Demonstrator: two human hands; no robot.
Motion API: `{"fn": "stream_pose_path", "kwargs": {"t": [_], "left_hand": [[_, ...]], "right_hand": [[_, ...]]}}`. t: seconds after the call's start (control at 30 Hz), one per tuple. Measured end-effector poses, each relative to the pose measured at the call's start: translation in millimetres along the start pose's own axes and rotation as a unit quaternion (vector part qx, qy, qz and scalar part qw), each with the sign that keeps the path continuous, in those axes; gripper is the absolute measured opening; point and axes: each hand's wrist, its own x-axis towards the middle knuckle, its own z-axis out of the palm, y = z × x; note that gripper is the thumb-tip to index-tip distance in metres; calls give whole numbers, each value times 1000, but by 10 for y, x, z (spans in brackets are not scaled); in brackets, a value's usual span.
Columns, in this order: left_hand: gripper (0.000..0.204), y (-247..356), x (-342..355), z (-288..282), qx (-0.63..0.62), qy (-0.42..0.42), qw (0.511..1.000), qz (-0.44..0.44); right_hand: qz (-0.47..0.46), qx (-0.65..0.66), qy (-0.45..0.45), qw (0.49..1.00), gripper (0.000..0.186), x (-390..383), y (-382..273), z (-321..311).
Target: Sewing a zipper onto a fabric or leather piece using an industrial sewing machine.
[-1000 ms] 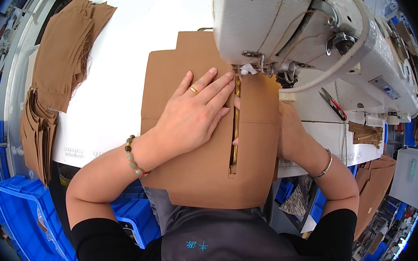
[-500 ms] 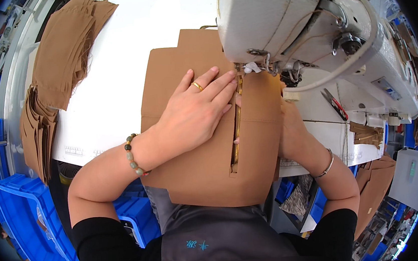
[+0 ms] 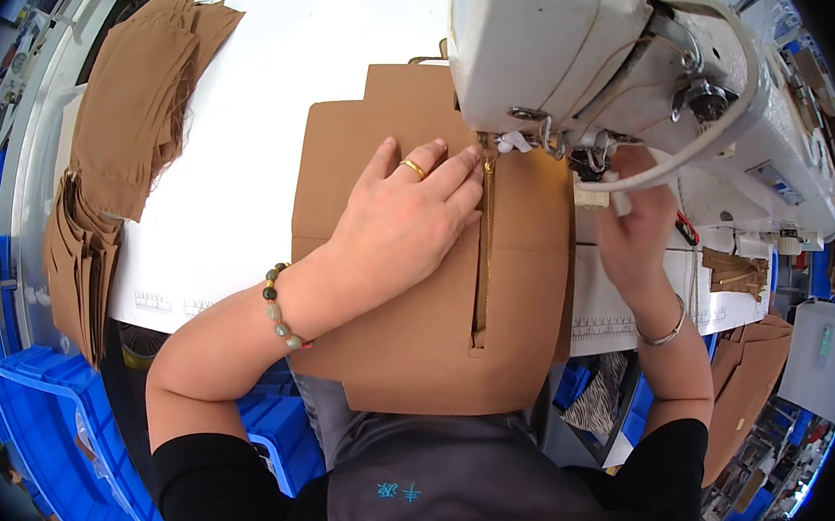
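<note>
A brown panel of flat sheet material lies under the head of a white sewing machine. Its long narrow slot shows a brass-toothed zipper, whose far end sits by the presser foot. My left hand rests flat on the panel, left of the zipper, fingers stretched toward the foot. Off the panel, my right hand is raised at the right side of the machine head, close to its lower fittings. The hose and the machine partly cover its blurred fingers, so what they touch is unclear.
Stacked brown pieces cover the table's left side, above a blue bin. Red-handled snips and small brown strips lie right of the machine. More brown panels stand at the lower right.
My right hand has left the panel's right edge and risen to the machine head. Fingers that showed through the slot are gone. My left hand stays flat on the panel.
</note>
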Motion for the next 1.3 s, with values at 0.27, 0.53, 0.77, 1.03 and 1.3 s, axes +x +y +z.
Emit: {"fn": "stream_pose_path", "kwargs": {"t": [0.27, 0.53, 0.77, 1.03, 1.3], "left_hand": [[57, 2, -28, -24, -66, -3, 998, -14], [46, 23, -22, -7, -79, 4, 997, -21], [45, 43, -4, 4, -63, 12, 998, -20], [50, 47, -30, 53, -56, 11, 998, -24], [53, 45, -24, 49, -51, 6, 998, -27]], "right_hand": [[-197, -67, -189, 960, 64, -76, -121, 236], [-207, -95, -189, 955, 67, -93, -171, 213], [-210, -172, -200, 942, 58, -136, -160, -82], [67, -152, 353, 921, 28, -158, 1421, -2414], [249, 187, 412, 856, 32, -104, 2863, -3433]]}}
